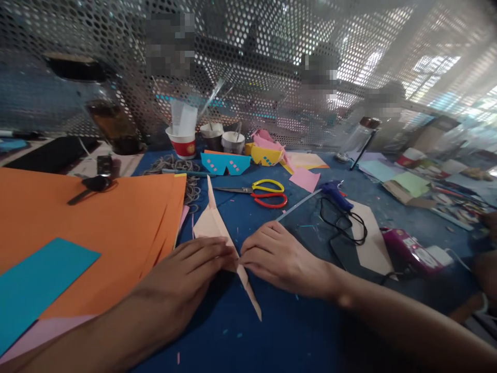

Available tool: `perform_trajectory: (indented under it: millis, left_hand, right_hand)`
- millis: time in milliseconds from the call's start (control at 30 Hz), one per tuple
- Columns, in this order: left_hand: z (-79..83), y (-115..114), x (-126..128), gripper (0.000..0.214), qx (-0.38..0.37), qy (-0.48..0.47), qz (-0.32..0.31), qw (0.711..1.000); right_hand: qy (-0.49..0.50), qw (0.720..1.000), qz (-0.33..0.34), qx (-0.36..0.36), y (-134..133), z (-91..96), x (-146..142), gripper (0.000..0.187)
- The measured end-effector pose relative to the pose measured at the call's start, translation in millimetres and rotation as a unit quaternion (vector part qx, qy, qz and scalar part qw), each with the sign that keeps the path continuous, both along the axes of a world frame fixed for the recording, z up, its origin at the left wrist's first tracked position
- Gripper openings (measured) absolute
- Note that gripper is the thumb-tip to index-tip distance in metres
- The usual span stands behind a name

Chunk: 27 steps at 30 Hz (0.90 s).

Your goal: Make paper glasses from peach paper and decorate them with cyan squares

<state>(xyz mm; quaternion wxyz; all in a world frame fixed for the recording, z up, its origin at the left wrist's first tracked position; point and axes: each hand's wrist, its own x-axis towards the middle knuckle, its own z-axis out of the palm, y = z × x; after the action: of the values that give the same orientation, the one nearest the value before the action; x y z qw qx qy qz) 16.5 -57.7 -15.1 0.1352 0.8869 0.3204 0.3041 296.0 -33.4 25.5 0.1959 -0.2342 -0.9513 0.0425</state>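
Note:
A peach-coloured sheet of folded paper [215,224] lies on the blue table between my hands, with a narrow folded strip along its right edge. That strip sticks out as a point at the top and the bottom. My left hand [194,264] rests over the sheet's middle, its fingers together and bent onto the fold; its thumb is hidden. From the other side my right hand [277,254] pinches the strip at the same spot, the fingertips of both hands nearly touching. Beyond them lie scissors [267,193] with one yellow and one red handle.
Orange sheets [116,217] with a blue piece [46,285] cover the left. Behind stand paper cups [182,142], a blue paper mask [225,163] and a yellow one [267,154]. At right lie a blue glue gun [337,196], its cord and a magenta device [411,251].

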Motion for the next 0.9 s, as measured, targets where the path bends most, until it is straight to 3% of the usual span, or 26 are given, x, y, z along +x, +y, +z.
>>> perform_trajectory:
  millis: [200, 400, 500, 667, 900]
  left_hand:
    - [4.3, 6, -3, 0.042, 0.031, 0.041, -0.032, 0.998]
    - [7.6, 6, 2, 0.030, 0.074, 0.006, -0.031, 0.997]
    - [6.0, 10, 2, 0.027, 0.098, 0.014, -0.041, 0.994]
    - [5.8, 19, 1, 0.027, 0.194, 0.051, -0.057, 0.978]
    - [4.1, 20, 1, 0.029, 0.170, 0.048, -0.065, 0.982]
  right_hand:
    - [-0.005, 0.998, 0.026, -0.056, 6, 3.2, 5, 0.015]
    - [-0.022, 0.995, 0.054, -0.079, 10, 8.7, 9, 0.019]
    - [-0.040, 0.996, 0.066, -0.041, 9, 12.4, 9, 0.019]
    - [-0.071, 0.990, 0.083, 0.089, 2, 15.1, 5, 0.021]
    - [-0.098, 0.966, 0.116, 0.210, -6, 14.0, 1, 0.016]
